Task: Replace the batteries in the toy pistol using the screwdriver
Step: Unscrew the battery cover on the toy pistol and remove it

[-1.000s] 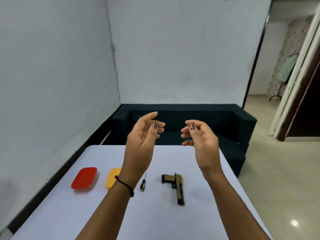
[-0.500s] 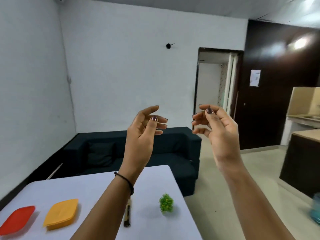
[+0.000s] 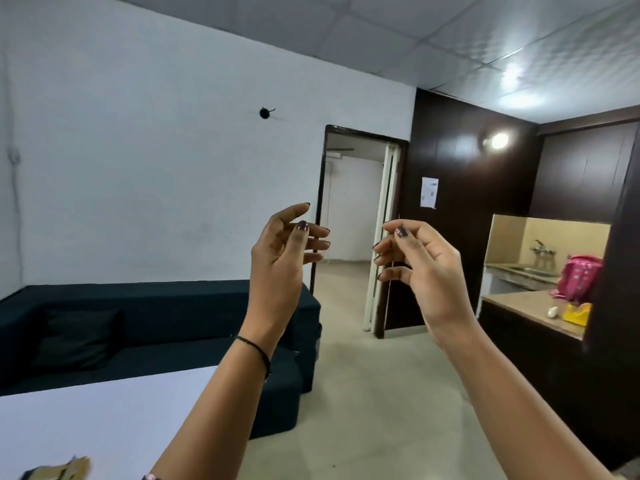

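Left grip point(image 3: 277, 268), right grip point(image 3: 429, 271) aloft, slack

No legible text anywhere

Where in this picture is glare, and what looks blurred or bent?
Head view: the wall lamp glares on the dark panel; the tan object at the bottom-left edge is blurred; the left hand and right hand look sharp; the doorway leans, bent by the wide lens.

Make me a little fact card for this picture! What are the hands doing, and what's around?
left hand: raised, fingers loosely curled, empty
right hand: raised, fingers loosely curled, empty
white table: lower left
blurred tan thing: table's near edge, cannot tell what
dark sofa: behind table
pink backpack: on beige kitchen counter, right
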